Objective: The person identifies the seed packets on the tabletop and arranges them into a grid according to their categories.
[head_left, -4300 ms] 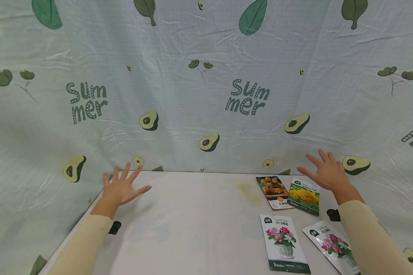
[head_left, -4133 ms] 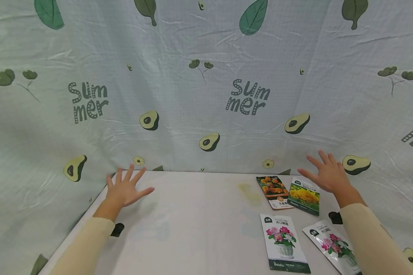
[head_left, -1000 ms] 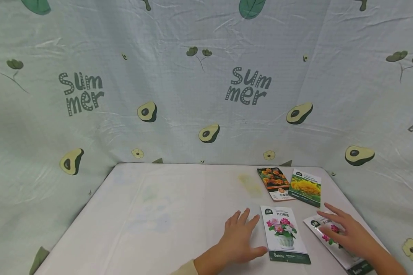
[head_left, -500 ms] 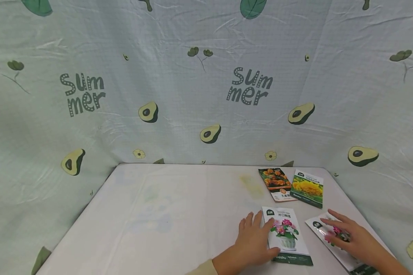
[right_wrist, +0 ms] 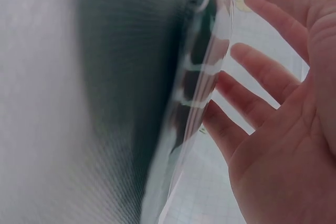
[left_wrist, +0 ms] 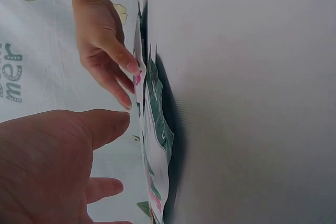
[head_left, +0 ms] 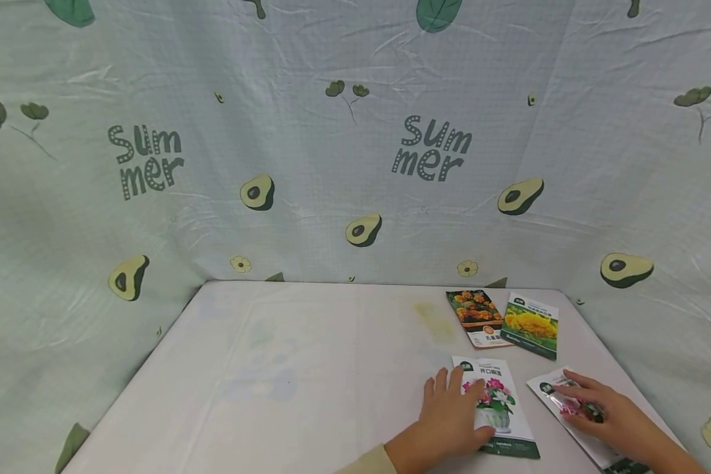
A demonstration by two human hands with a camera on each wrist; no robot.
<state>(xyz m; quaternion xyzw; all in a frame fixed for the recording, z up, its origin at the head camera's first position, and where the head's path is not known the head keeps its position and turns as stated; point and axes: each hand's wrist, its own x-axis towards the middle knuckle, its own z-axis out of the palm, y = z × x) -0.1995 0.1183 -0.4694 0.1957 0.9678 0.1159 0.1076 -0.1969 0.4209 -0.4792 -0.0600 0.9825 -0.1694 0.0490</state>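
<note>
Two white seed packets with pink flowers lie flat at the table's near right. My left hand [head_left: 447, 418] reaches over the left edge of one seed packet [head_left: 503, 411], its fingers spread and partly covering the printed flowers. Over the other seed packet [head_left: 595, 447], angled further right, is my right hand [head_left: 613, 415], hiding much of its picture. In the left wrist view, the right thumb [left_wrist: 125, 59] is right at that packet's edge. The right wrist view shows the right fingers [right_wrist: 249, 95] apart, their tips close against the packet's glossy surface [right_wrist: 197, 85].
Behind these, an orange-flower seed packet [head_left: 474, 316] and a yellow-flower seed packet [head_left: 530, 326] lie side by side, slightly overlapping. The white table [head_left: 261, 408] stretches left. A pale cloth [head_left: 308, 145] printed with avocados hangs round its back and sides.
Both hands have come down from the table's far corners to the two pink-flower packets. Lately the left hand has slid rightward over its packet. The right has stayed nearly in place.
</note>
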